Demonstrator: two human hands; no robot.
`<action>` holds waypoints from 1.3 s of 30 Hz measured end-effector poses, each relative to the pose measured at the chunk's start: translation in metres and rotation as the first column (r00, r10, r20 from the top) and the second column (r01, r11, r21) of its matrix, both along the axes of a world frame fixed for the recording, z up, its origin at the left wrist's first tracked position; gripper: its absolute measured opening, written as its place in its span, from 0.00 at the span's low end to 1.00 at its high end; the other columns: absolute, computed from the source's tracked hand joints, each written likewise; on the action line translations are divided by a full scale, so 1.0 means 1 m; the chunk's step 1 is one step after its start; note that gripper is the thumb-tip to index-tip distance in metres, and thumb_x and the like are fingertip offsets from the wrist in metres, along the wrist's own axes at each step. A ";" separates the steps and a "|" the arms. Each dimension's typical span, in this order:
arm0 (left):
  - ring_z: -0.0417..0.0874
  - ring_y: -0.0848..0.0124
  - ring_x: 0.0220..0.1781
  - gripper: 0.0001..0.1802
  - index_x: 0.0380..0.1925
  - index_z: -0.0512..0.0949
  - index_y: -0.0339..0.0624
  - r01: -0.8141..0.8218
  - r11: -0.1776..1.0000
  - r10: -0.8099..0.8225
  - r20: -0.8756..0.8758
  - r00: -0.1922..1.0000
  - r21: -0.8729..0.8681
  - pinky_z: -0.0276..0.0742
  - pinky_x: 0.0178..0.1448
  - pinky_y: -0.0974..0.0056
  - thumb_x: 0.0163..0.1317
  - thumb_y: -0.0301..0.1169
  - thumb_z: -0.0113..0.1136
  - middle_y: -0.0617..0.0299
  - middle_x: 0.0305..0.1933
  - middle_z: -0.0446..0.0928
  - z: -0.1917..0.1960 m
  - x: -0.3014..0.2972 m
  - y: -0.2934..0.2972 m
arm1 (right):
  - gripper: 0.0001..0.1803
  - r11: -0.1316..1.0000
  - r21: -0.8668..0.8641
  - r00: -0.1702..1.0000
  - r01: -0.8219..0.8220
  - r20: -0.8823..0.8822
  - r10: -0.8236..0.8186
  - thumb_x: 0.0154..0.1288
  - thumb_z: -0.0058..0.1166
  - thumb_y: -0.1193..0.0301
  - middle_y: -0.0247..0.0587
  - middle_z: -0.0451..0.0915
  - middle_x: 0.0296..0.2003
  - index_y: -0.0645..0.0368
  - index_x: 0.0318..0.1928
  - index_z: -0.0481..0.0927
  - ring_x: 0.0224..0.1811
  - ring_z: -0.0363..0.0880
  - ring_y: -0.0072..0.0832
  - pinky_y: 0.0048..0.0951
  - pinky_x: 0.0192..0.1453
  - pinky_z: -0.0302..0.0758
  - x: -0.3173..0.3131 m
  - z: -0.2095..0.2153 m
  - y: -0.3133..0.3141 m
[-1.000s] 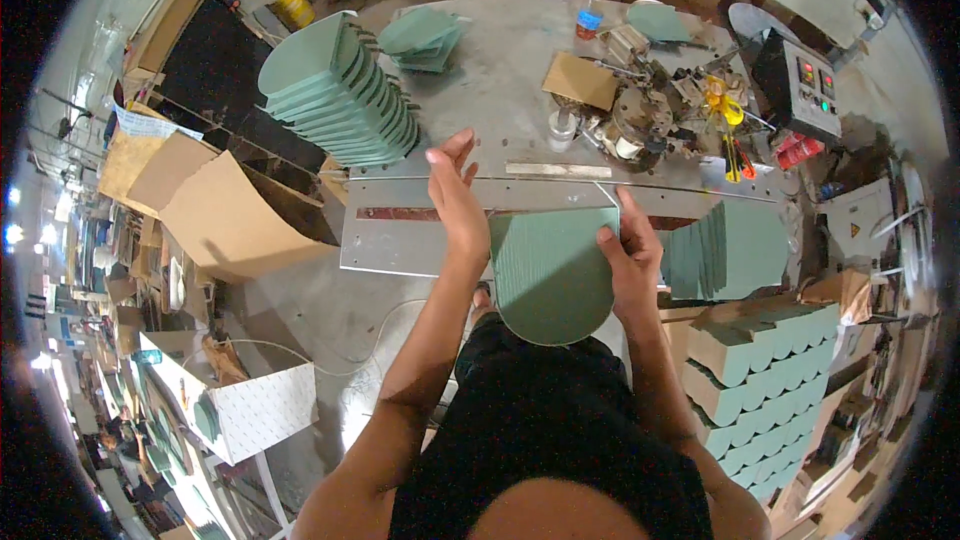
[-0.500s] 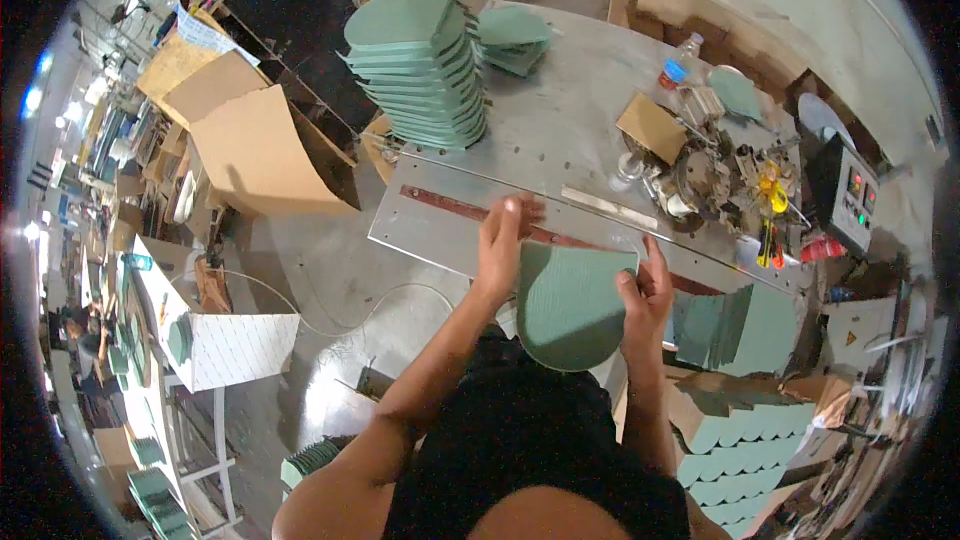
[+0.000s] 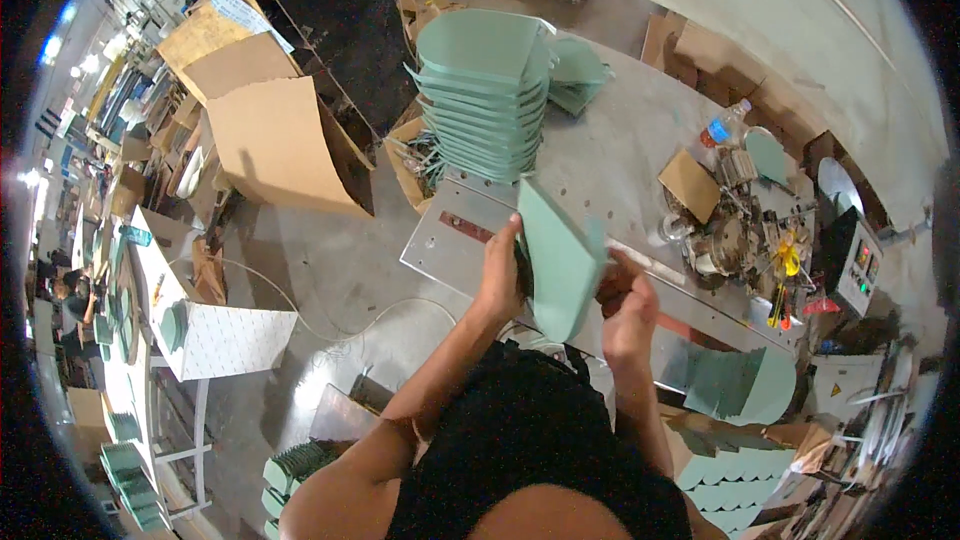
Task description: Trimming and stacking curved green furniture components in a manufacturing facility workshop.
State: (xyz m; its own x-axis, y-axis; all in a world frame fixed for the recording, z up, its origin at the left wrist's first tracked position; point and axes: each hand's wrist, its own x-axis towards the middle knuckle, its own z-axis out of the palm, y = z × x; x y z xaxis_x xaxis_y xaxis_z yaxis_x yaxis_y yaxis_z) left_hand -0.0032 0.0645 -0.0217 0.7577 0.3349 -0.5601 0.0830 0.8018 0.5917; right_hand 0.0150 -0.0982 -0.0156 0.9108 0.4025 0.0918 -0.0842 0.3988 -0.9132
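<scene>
Green card piece (image 3: 560, 260) looks light, stiff but bendable. Left hand (image 3: 500, 275) and right hand (image 3: 628, 305) each grip one side edge; best hold there

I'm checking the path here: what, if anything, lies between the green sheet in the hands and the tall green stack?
Nothing visible: the green sheet, held by left hand and right hand, faces bare metal plate before the green stack.
</scene>
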 end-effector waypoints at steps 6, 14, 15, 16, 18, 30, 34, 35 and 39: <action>0.75 0.66 0.43 0.20 0.48 0.70 0.37 0.299 0.954 -0.135 0.932 0.337 0.031 0.72 0.48 0.62 0.65 0.42 0.49 0.57 0.40 0.76 -0.080 0.056 0.065 | 0.22 0.919 -0.164 0.892 -0.360 -0.348 0.287 0.69 0.47 0.62 0.39 0.78 0.36 0.65 0.56 0.69 0.34 0.77 0.27 0.27 0.41 0.75 -0.011 -0.007 0.051; 0.76 0.68 0.46 0.17 0.50 0.70 0.36 -0.046 0.678 -0.334 0.364 0.869 0.733 0.71 0.52 0.63 0.65 0.34 0.51 0.56 0.44 0.76 -0.058 0.052 0.092 | 0.24 0.982 -0.136 0.894 -0.130 -0.444 0.057 0.65 0.51 0.66 0.41 0.79 0.33 0.64 0.57 0.64 0.31 0.79 0.28 0.29 0.32 0.77 0.030 0.003 0.079; 0.76 0.69 0.47 0.17 0.50 0.70 0.36 -0.059 0.560 -0.336 0.292 0.896 0.826 0.71 0.52 0.63 0.65 0.33 0.51 0.56 0.44 0.76 -0.051 0.049 0.100 | 0.24 0.997 -0.067 0.912 -0.040 -0.410 0.009 0.64 0.52 0.67 0.41 0.79 0.34 0.65 0.56 0.64 0.30 0.79 0.28 0.30 0.30 0.76 0.038 0.013 0.082; 0.76 0.69 0.47 0.17 0.50 0.70 0.36 -0.058 0.562 -0.339 0.294 0.894 0.825 0.71 0.52 0.63 0.65 0.33 0.51 0.56 0.44 0.76 -0.041 0.049 0.105 | 0.23 0.999 0.005 0.925 0.049 -0.378 -0.043 0.63 0.53 0.68 0.42 0.79 0.34 0.65 0.55 0.64 0.29 0.79 0.28 0.30 0.28 0.76 0.049 0.018 0.086; 0.75 0.71 0.51 0.18 0.53 0.69 0.33 0.179 0.790 -0.191 -0.042 0.981 0.586 0.68 0.58 0.63 0.63 0.28 0.53 0.56 0.50 0.75 -0.012 0.045 0.118 | 0.23 0.989 -0.034 0.933 0.143 -0.328 -0.146 0.62 0.55 0.68 0.41 0.79 0.34 0.65 0.54 0.65 0.29 0.78 0.28 0.29 0.27 0.75 0.070 0.019 0.092; 0.76 0.76 0.44 0.10 0.41 0.74 0.30 -0.021 0.755 -0.299 0.373 0.879 0.655 0.70 0.52 0.70 0.66 0.28 0.53 0.61 0.39 0.79 0.017 0.074 0.185 | 0.16 0.965 -0.243 0.986 0.096 -0.106 -0.125 0.66 0.50 0.63 0.33 0.78 0.31 0.61 0.48 0.75 0.23 0.71 0.20 0.23 0.27 0.65 0.154 0.052 0.161; 0.77 0.75 0.42 0.11 0.38 0.76 0.30 -0.057 0.706 -0.257 0.330 0.909 0.706 0.70 0.50 0.69 0.66 0.30 0.52 0.60 0.38 0.79 0.014 0.083 0.197 | 0.22 0.931 -0.342 0.988 0.125 -0.045 -0.149 0.65 0.53 0.65 0.34 0.77 0.32 0.67 0.54 0.72 0.19 0.68 0.19 0.22 0.21 0.63 0.166 0.058 0.177; 0.76 0.77 0.37 0.11 0.35 0.77 0.30 -0.072 0.667 -0.232 0.300 0.925 0.741 0.71 0.45 0.70 0.66 0.30 0.54 0.62 0.34 0.79 0.012 0.087 0.199 | 0.23 0.913 -0.374 0.983 0.165 -0.008 -0.181 0.65 0.53 0.66 0.33 0.75 0.30 0.66 0.56 0.71 0.18 0.66 0.18 0.21 0.20 0.62 0.170 0.057 0.180; 0.72 0.81 0.28 0.13 0.29 0.77 0.30 -0.014 0.554 -0.194 0.145 0.970 0.833 0.69 0.34 0.72 0.65 0.32 0.55 0.65 0.25 0.78 0.019 0.090 0.209 | 0.25 0.861 -0.471 0.981 0.192 0.082 -0.174 0.65 0.54 0.66 0.29 0.71 0.26 0.63 0.60 0.69 0.19 0.63 0.15 0.19 0.20 0.61 0.172 0.065 0.188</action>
